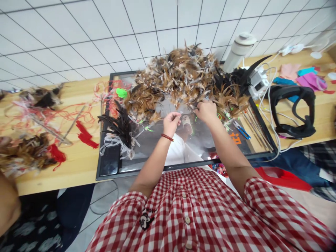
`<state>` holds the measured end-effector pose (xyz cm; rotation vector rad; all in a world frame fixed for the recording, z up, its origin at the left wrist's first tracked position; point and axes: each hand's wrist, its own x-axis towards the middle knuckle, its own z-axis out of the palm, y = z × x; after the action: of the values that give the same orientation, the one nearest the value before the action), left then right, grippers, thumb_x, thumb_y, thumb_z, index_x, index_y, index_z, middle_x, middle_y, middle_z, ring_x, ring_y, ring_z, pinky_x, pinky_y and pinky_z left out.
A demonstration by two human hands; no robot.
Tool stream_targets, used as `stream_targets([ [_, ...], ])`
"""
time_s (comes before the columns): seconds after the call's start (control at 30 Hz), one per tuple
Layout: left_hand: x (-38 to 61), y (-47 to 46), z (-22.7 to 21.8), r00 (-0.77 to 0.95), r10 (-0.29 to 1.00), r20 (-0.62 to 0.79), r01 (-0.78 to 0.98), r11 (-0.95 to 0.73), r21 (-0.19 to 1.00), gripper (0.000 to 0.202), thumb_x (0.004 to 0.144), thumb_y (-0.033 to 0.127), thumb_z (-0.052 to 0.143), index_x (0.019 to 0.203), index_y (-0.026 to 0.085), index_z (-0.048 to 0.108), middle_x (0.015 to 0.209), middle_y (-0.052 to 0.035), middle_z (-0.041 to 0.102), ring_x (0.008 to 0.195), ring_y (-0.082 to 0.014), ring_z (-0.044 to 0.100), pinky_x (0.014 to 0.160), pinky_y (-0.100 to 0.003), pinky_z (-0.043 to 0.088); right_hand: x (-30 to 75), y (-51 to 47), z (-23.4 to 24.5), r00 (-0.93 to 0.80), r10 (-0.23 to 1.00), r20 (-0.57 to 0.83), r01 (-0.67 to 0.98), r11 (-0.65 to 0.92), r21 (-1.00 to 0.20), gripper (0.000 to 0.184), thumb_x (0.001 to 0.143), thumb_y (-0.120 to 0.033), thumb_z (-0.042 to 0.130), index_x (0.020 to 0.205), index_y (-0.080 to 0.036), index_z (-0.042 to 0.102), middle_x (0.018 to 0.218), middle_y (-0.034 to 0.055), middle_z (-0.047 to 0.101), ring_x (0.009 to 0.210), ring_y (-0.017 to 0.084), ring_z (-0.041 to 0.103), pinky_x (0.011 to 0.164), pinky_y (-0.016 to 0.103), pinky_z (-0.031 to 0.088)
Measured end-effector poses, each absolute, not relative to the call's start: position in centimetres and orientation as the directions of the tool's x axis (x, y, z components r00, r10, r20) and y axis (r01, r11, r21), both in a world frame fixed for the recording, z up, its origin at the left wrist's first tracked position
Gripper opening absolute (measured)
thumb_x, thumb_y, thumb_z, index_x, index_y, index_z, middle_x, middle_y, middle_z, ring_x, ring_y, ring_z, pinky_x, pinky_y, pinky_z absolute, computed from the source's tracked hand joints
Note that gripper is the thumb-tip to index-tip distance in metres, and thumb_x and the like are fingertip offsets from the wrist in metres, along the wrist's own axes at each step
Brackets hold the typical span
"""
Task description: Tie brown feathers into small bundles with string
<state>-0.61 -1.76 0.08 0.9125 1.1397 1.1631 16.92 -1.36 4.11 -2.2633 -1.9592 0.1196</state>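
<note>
A big heap of brown feathers lies along the back of a black-framed glossy panel. My left hand, a beaded bracelet at its wrist, hovers over the panel in front of the heap. Its thumb and fingertips are pinched together; anything between them is too small to make out. At the heap's front edge, my right hand has its fingers curled down among the feathers, and its fingertips are partly hidden. Bundles of black feathers lie left and right of the heap.
Blue-handled snips and thin sticks lie at right, beside a black headset frame. A white bottle stands behind. Green string, red string and a phone are at left. People sit on both sides.
</note>
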Motion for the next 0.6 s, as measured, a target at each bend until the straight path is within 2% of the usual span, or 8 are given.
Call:
stream_targets([
  [0.07, -0.6, -1.8, 0.0, 0.019, 0.981, -0.192, -0.206, 0.191, 0.960, 0.013, 0.073, 0.002, 0.063, 0.074, 0.015, 0.065, 0.071, 0.0024, 0.069, 0.050, -0.0040, 0.056, 0.046, -0.016, 0.042, 16.4, -1.1, 3.5, 0.065, 0.997, -0.041, 0.950, -0.075, -0.305, 0.027, 0.090, -0.029, 0.059, 0.100, -0.015, 0.080, 0.105, 0.0160, 0.077, 0.100, 0.029, 0.068, 0.085, 0.038, 0.046],
  [0.13, -0.6, -1.8, 0.0, 0.016, 0.980, -0.196, -0.205, 0.195, 0.959, 0.014, 0.074, 0.002, 0.062, 0.074, 0.015, 0.065, 0.068, 0.0028, 0.068, 0.050, -0.0043, 0.056, 0.046, -0.016, 0.043, 16.5, -1.2, 3.1, -0.005, 0.999, -0.044, 0.852, -0.018, -0.522, 0.020, 0.086, -0.029, 0.065, 0.091, -0.018, 0.080, 0.092, 0.0088, 0.078, 0.087, 0.023, 0.068, 0.078, 0.033, 0.046],
  [0.2, -0.6, -1.7, 0.0, 0.008, 0.980, -0.199, -0.210, 0.196, 0.958, 0.015, 0.077, 0.002, 0.060, 0.075, 0.015, 0.065, 0.066, 0.0032, 0.066, 0.049, -0.0048, 0.056, 0.047, -0.016, 0.043, 17.3, -1.6, 3.0, 0.040, 0.999, 0.035, 0.719, -0.004, -0.695, 0.015, 0.082, -0.029, 0.068, 0.082, -0.018, 0.078, 0.079, 0.0038, 0.075, 0.075, 0.017, 0.064, 0.072, 0.029, 0.044],
  [0.27, -0.6, -1.7, 0.0, 0.002, 0.979, -0.202, -0.215, 0.197, 0.956, 0.016, 0.078, 0.001, 0.059, 0.075, 0.015, 0.065, 0.065, 0.0029, 0.065, 0.049, -0.0051, 0.055, 0.047, -0.017, 0.042, 18.4, -2.0, 3.4, 0.136, 0.985, 0.102, 0.586, 0.003, -0.810, 0.014, 0.080, -0.029, 0.068, 0.072, -0.017, 0.072, 0.067, 0.0000, 0.066, 0.064, 0.013, 0.056, 0.065, 0.027, 0.041],
  [0.37, -0.5, -1.8, 0.1, 0.009, 0.978, -0.208, -0.201, 0.206, 0.958, 0.016, 0.080, 0.001, 0.059, 0.076, 0.016, 0.065, 0.066, 0.0025, 0.065, 0.050, -0.0057, 0.055, 0.048, -0.018, 0.042, 19.9, -2.8, 4.4, 0.208, 0.972, 0.110, 0.374, 0.025, -0.927, 0.015, 0.076, -0.029, 0.070, 0.068, -0.018, 0.065, 0.060, -0.0033, 0.058, 0.056, 0.009, 0.046, 0.058, 0.024, 0.036],
  [0.43, -0.4, -1.8, 0.2, 0.014, 0.977, -0.211, -0.186, 0.210, 0.960, 0.016, 0.081, 0.002, 0.059, 0.075, 0.016, 0.065, 0.065, 0.0026, 0.064, 0.050, -0.0057, 0.055, 0.048, -0.018, 0.042, 20.4, -3.3, 5.0, 0.208, 0.977, 0.049, 0.215, 0.003, -0.977, 0.017, 0.073, -0.031, 0.074, 0.071, -0.018, 0.064, 0.062, -0.0028, 0.061, 0.055, 0.008, 0.046, 0.054, 0.022, 0.034],
  [0.53, -0.4, -1.8, 0.3, 0.019, 0.977, -0.210, -0.173, 0.210, 0.962, 0.017, 0.081, 0.001, 0.059, 0.074, 0.015, 0.064, 0.064, 0.0027, 0.063, 0.049, -0.0056, 0.055, 0.047, -0.017, 0.041, 20.4, -3.4, 5.1, 0.107, 0.988, -0.112, 0.017, -0.114, -0.993, 0.031, 0.067, -0.035, 0.082, 0.088, -0.018, 0.065, 0.071, 0.0010, 0.070, 0.052, 0.008, 0.050, 0.048, 0.020, 0.034],
  [0.6, -0.3, -1.8, 0.2, 0.027, 0.978, -0.208, -0.167, 0.209, 0.964, 0.016, 0.080, 0.001, 0.060, 0.074, 0.015, 0.064, 0.064, 0.0029, 0.063, 0.049, -0.0054, 0.055, 0.046, -0.016, 0.041, 20.1, -3.1, 4.9, 0.041, 0.986, -0.160, -0.019, -0.160, -0.987, 0.044, 0.065, -0.036, 0.084, 0.101, -0.018, 0.065, 0.076, 0.0036, 0.073, 0.054, 0.010, 0.055, 0.049, 0.020, 0.038],
])
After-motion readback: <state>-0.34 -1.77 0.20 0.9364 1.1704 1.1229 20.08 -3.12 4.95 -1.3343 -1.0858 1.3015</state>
